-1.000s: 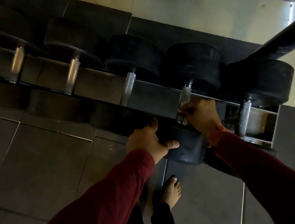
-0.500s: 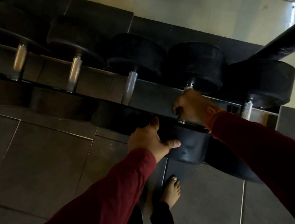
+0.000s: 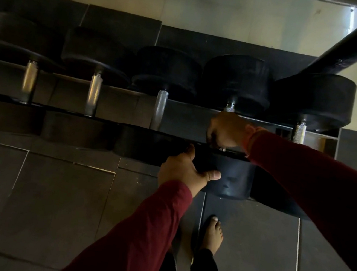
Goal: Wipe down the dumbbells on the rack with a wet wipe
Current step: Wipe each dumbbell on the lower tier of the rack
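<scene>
A person in dark red sleeves is leaning over a low metal rack (image 3: 198,115) that is carrying a row of black rubber-headed dumbbells with knurled steel handles. The right hand (image 3: 226,130) is wrapping closed around the handle of the fourth dumbbell (image 3: 236,81) from the rack's left end, hiding most of that handle; whether a wet wipe is lying inside the grip cannot be told. The left hand (image 3: 182,171) is pressing on the near head (image 3: 230,177) of the same dumbbell at the rack's front edge, thumb stretched across the rubber. A bare foot (image 3: 212,234) is standing on the dark tiled floor (image 3: 53,198) just below.
</scene>
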Demonstrator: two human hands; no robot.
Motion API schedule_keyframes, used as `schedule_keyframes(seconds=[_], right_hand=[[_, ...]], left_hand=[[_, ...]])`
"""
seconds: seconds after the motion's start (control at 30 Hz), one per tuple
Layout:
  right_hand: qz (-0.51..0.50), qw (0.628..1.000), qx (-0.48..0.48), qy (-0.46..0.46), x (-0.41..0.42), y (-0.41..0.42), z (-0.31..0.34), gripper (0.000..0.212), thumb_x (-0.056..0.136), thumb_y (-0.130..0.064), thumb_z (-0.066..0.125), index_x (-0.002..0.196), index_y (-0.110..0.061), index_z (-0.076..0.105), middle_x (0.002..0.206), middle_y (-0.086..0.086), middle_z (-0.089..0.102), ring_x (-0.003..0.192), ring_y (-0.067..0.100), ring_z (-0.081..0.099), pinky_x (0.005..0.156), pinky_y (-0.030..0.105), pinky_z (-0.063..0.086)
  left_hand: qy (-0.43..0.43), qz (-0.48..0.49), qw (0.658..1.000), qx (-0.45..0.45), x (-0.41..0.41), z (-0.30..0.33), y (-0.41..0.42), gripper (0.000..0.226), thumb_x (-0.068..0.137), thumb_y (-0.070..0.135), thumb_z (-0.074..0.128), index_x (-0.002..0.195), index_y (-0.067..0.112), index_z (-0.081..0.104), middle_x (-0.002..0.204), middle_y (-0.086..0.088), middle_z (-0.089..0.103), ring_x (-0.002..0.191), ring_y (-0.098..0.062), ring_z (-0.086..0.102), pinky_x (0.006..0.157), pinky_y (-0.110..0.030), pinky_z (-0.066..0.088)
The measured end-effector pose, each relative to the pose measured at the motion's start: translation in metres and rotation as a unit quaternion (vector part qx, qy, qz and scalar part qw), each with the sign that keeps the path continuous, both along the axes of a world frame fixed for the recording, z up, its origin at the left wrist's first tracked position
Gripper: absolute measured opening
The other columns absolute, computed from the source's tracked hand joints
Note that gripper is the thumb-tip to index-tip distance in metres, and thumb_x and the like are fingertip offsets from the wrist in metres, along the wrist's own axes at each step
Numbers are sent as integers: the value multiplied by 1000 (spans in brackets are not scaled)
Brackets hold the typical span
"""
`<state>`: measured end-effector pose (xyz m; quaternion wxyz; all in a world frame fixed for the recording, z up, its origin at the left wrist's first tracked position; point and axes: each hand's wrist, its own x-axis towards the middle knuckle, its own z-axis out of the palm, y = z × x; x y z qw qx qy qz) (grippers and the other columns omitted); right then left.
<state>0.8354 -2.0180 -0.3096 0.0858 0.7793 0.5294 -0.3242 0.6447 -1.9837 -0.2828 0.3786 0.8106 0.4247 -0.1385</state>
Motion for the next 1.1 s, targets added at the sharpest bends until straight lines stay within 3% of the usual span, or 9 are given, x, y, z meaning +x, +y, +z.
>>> schedule_keyframes(seconds=[0.13,0.23,0.3,0.43,0.6,0.73,0.8,0.97,1.1], right_hand=[[-208,971,77,85,18,-25,12,13,83,-26,73,95,-28,79,96,-10,74,90,0,63,73,2,42],[-490,806,184,277,27,-57,16,9,84,-14,76,93,-14,75,82,2,71,78,12,65,75,28,60],[-562,702,222,377,32,-79,20,7,85,-6,73,90,-11,73,77,3,71,73,13,66,67,26,61],[-568,638,228,468,53,-124,23,14,87,4,64,95,-4,73,90,10,74,82,15,70,74,21,58],[-561,685,213,413,83,-187,31,20,83,13,63,98,-1,67,80,7,72,79,21,64,70,24,54],[-418,883,132,166,105,-227,40,16,83,-14,76,99,-15,74,79,-6,69,66,-2,61,66,12,47],[-327,933,120,90,106,-237,35,20,80,-23,78,100,-21,77,90,-5,74,82,3,66,77,13,45],[-222,967,110,67,96,-232,7,14,81,-25,78,93,-19,80,97,-5,76,93,3,68,77,-1,40],[-160,979,115,40,92,-219,-13,12,86,-23,70,95,-25,78,101,1,75,92,17,71,86,28,56]], left_hand=[[9,19,999,-26,2,-1,-3,97,62,68,80,142,25,48,120,-1,69,116,-20,62,93,-27,51],[-19,50,998,-34,11,3,-9,83,64,48,89,135,21,56,124,2,67,115,-16,62,88,-17,42],[-48,66,996,-26,20,11,-17,76,67,35,89,135,24,58,119,8,65,110,-10,61,89,-14,39],[-124,64,990,0,45,21,-56,55,71,29,83,124,31,67,113,3,69,102,-10,65,94,-27,54],[-143,71,987,-28,78,29,-119,44,78,30,81,121,26,70,108,2,71,90,-2,62,88,-18,53],[-87,68,991,-77,98,25,-160,68,65,49,87,124,20,67,117,1,69,108,-13,65,94,-26,53],[-53,55,994,-77,101,21,-175,67,60,54,89,115,21,70,110,4,72,103,-13,67,91,-24,53],[1,74,996,-59,101,10,-191,76,63,47,90,126,13,65,120,-4,69,112,-20,64,86,-15,42],[22,78,996,-30,105,7,-188,75,61,48,91,122,12,67,119,-5,70,112,-19,64,86,-18,44]])
